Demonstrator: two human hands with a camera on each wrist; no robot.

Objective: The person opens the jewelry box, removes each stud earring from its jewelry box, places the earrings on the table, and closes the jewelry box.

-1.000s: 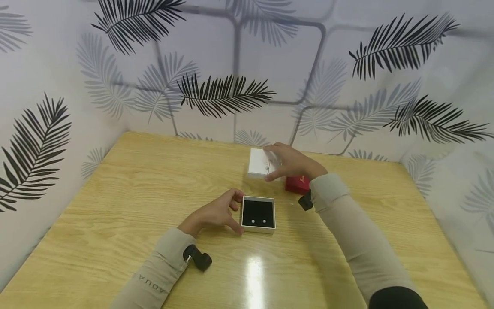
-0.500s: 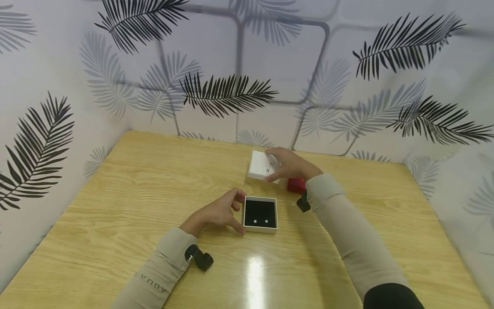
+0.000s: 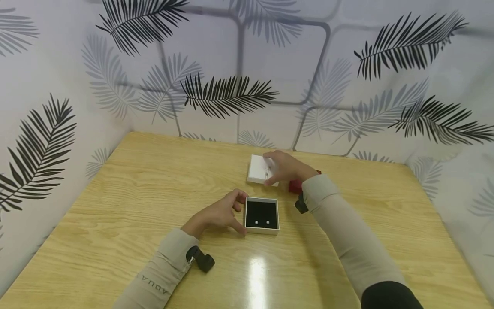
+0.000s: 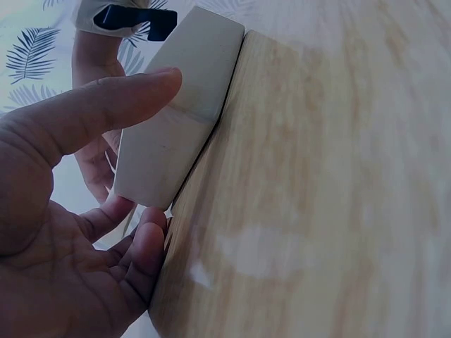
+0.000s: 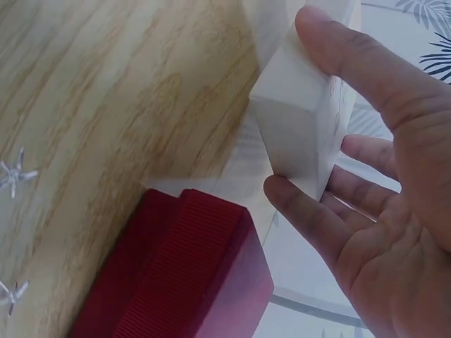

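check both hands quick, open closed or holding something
Left hand: holding the open white box at its left side.
Right hand: holding the white lid between thumb and fingers.

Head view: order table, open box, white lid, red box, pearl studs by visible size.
Table
Open box
White lid, partly behind right hand
Red box, partly hidden
Pearl studs, look alike

White lid sits farther back; its true rank against open box is unsure.

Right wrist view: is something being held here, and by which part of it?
Yes: the right hand holds the white lid by two opposite edges.
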